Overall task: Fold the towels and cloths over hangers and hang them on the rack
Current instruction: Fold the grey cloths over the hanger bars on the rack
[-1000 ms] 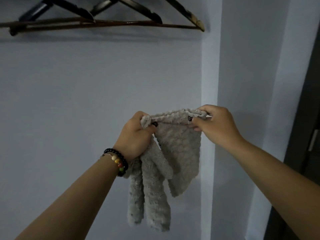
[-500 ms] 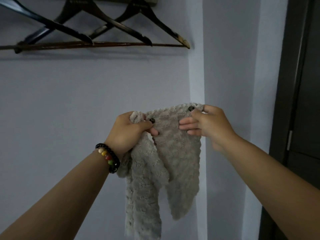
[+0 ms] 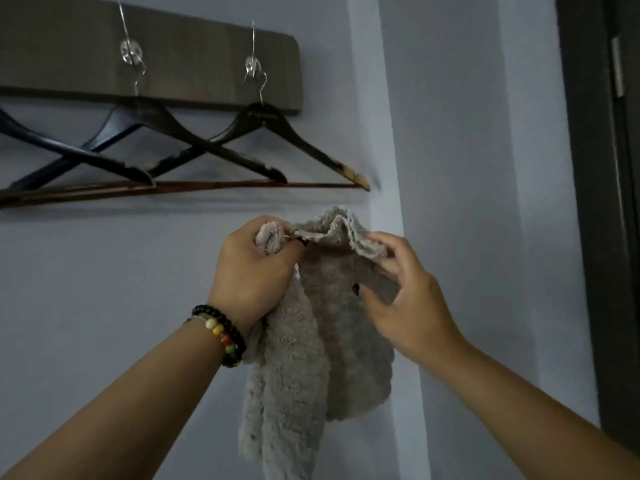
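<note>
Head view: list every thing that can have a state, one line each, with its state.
Cloth: off any hanger, hanging limp from both hands, top edge bunched.
Left hand: grips the cloth's top left corner.
Right hand: fingers pinch the top right edge.
Hangers: bare, hooked on the rack.
Rack: fixed to the wall, carries the hangers only.
Bracelets: worn on the left wrist.

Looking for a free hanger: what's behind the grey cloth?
Behind the grey cloth only pale wall shows; its covered patch is hidden. Both hands grip it. The hangers hang above, bare.
</note>
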Available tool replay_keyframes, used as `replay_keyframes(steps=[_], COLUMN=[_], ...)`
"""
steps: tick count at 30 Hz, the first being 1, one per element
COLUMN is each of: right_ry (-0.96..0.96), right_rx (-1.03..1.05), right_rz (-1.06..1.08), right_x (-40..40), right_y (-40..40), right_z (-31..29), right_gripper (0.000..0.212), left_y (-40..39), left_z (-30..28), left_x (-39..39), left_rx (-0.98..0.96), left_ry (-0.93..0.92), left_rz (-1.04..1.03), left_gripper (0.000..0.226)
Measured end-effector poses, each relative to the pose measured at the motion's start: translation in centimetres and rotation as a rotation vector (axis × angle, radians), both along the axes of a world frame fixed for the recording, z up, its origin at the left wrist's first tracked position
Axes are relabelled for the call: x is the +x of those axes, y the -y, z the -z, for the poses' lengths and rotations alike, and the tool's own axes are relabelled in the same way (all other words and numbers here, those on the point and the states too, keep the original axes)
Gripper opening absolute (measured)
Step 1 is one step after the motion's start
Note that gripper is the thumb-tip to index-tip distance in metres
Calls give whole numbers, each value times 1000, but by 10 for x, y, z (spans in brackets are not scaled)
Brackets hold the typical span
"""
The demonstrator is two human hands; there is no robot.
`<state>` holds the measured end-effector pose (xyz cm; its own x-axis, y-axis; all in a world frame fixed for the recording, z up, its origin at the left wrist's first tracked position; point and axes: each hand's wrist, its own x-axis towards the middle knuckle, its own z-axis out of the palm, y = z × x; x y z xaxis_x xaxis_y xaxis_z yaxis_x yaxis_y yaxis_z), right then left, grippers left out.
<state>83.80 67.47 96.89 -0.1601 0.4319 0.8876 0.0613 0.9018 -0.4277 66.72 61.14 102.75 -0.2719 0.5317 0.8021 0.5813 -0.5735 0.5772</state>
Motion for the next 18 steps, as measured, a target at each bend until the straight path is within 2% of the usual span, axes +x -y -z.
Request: replay_keyframes(steps=[4,9,12,15,18], right_ry=[112,238,279,265,256], right_rx=[103,209,303,372,431], right_rz=[27,15,42,96,152], right_x=[6,-10,-30,-53,-74], right_y=[-51,-111,-140,-161,-178], right_z=[-26,-68,-93,-115,-130], right_gripper=[72,75,92,101,101], left_y=[-41,-81,-97,-105,-110], left_z=[-33,-74,-93,-110,-124], left_x=[4,-10,-22,-32,-47], left_rx=[112,196,220,194,83], left_ry=[-77,-168,-249,-341,-498], left_rz=[-130,-332,-458,-526,-646], left_gripper=[2,9,12,4,22])
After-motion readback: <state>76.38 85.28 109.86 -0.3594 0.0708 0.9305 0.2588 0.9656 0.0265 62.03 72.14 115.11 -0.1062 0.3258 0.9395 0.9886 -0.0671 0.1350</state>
